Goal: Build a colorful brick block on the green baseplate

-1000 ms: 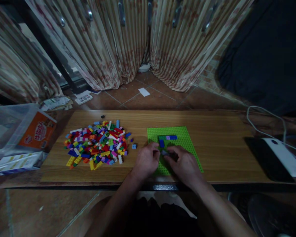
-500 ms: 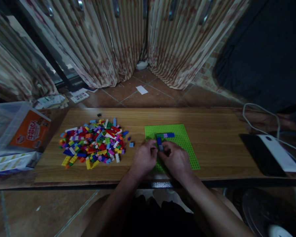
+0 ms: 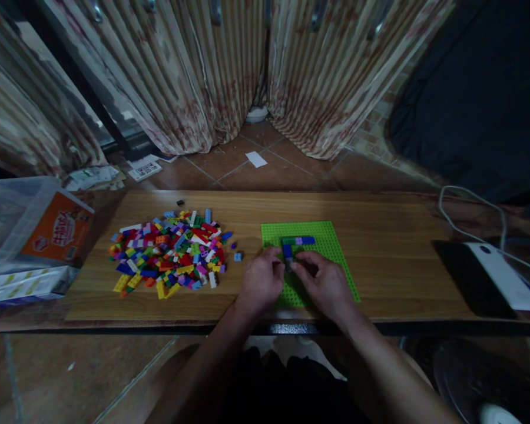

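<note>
Slightly apart, the left hand [image 3: 260, 280] and right hand [image 3: 327, 284] flank a grey brick [image 3: 289, 265] at the green plate [image 3: 329, 240]; whether either grips it is unclear. Loose bricks [image 3: 170, 250] lie leftward.

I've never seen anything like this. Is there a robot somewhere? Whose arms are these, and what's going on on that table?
No robot here: these are a person's own bare hands. The camera is worn on that person's head, looking forward and down, so you see roughly what they see.

On the wooden table, to the left, lies a loose pile of colourful toy bricks. Right of it is a green studded baseplate, with a row of green, lilac and blue bricks on it and a blue brick running from the row's left end toward the person.

The left hand and right hand come together just below that brick. Their fingers partly hide that spot, so I can't tell exactly what each one grips.
</note>
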{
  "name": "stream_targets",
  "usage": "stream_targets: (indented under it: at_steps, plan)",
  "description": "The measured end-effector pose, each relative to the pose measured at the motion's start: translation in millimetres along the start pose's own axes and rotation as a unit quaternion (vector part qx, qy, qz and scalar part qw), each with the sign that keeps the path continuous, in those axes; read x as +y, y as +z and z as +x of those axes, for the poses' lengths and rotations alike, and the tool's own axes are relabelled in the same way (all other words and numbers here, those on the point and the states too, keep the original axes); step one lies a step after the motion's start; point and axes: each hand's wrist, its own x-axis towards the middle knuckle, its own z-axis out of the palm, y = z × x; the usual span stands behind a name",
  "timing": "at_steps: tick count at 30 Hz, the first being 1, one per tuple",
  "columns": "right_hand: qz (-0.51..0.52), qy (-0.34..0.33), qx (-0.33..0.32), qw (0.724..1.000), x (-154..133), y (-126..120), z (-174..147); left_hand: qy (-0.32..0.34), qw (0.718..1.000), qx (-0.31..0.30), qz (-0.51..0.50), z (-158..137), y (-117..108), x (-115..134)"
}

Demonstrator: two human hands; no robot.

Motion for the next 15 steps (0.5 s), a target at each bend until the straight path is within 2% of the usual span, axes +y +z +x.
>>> stream_targets:
  at_steps: [3, 8, 15]
  plan:
    - [0.011, 0.007, 0.006, 1.0, 3.7, -3.4, 2.8, 0.006, 1.0, 0.007, -0.002, -0.2, 2.9, 0.0]
    - [-0.016, 0.015, -0.019, 1.0, 4.1, -2.4, 6.4, 0.006, 0.999, 0.035, 0.012, 0.5, 8.7, 0.5]
    - [-0.023, 0.053, -0.026, 0.998, 2.1, 0.4, 8.5, -0.002, 0.998, 0.046, 0.034, 1.3, 10.2, 2.8]
